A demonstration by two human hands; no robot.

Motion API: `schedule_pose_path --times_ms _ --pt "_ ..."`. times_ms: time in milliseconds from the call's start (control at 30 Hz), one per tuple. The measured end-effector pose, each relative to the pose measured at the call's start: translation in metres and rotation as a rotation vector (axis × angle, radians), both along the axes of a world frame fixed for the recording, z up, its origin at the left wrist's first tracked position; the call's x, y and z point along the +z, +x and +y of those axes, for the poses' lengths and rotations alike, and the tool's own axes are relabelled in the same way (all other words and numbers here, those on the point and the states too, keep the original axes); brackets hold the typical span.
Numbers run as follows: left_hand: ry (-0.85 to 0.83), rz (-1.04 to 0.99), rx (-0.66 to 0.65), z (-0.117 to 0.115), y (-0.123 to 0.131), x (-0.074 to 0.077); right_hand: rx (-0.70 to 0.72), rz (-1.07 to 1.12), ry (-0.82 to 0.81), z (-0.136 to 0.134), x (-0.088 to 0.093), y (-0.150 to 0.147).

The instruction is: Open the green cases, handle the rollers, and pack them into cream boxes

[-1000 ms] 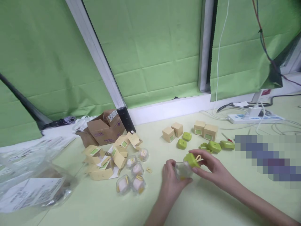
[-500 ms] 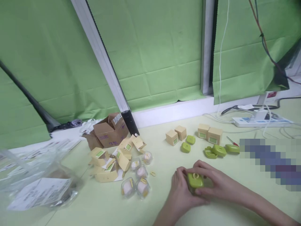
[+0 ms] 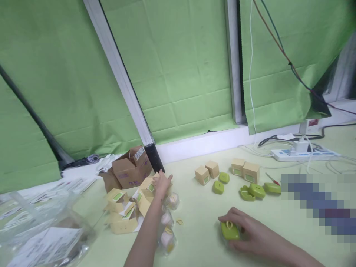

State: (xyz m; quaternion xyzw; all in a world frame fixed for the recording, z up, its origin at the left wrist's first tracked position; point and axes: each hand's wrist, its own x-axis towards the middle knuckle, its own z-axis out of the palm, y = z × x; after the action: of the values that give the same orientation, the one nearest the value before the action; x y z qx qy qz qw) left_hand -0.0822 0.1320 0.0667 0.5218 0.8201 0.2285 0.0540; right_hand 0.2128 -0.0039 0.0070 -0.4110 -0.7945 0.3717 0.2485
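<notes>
My right hand (image 3: 246, 228) is closed around a small rounded green plastic case (image 3: 230, 233) with a pale yellow loop (image 3: 229, 224) on its lid, low over the table. My left hand (image 3: 162, 182) reaches across to the opened yellow cartons (image 3: 122, 222), fingers apart over the rearmost one, partly covering it. Whether the fingertips touch that carton I cannot tell. Under and beside my left forearm are clear packs with pale pink contents (image 3: 167, 238). A loose yellow loop (image 3: 180, 221) lies to their right.
Closed tan boxes (image 3: 251, 172) and several green cases (image 3: 257, 190) stand farther back, near a red-handled screwdriver (image 3: 272, 178). A brown cardboard box (image 3: 132, 170) and a black cylinder (image 3: 154, 157) are at the back left. Clear plastic bags (image 3: 75, 218) lie left; a power strip (image 3: 319, 155) sits back right.
My left hand has let go of the green case and moved left and away from me to the opened cartons. My right hand keeps the case. The view has shifted slightly.
</notes>
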Motion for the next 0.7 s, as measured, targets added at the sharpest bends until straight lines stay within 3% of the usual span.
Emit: schedule_pose_path --times_ms 133,267,367,433,500,567,700 --pt "0.121 -0.168 0.008 0.001 -0.003 -0.01 -0.008 0.023 0.023 0.0 -0.001 -0.001" --pt "0.304 -0.335 -0.142 -0.005 0.013 0.01 -0.031 0.007 0.045 -0.003 -0.001 -0.001" --pt "0.353 -0.494 -0.326 -0.025 0.038 0.024 -0.036 0.009 0.118 -0.001 -0.004 0.001" --pt "0.316 -0.644 -0.504 -0.049 0.059 0.022 -0.085 0.072 0.146 0.004 -0.004 0.003" --pt "0.236 -1.029 -0.761 -0.076 0.079 0.013 -0.186 0.203 0.128 0.012 -0.002 0.006" --pt "0.115 -1.244 -0.919 -0.102 0.096 -0.001 -0.31 0.377 0.064 0.018 0.004 0.009" --pt "-0.263 -1.37 -1.084 -0.135 0.117 -0.029 -0.461 0.688 -0.166 0.021 0.017 0.013"
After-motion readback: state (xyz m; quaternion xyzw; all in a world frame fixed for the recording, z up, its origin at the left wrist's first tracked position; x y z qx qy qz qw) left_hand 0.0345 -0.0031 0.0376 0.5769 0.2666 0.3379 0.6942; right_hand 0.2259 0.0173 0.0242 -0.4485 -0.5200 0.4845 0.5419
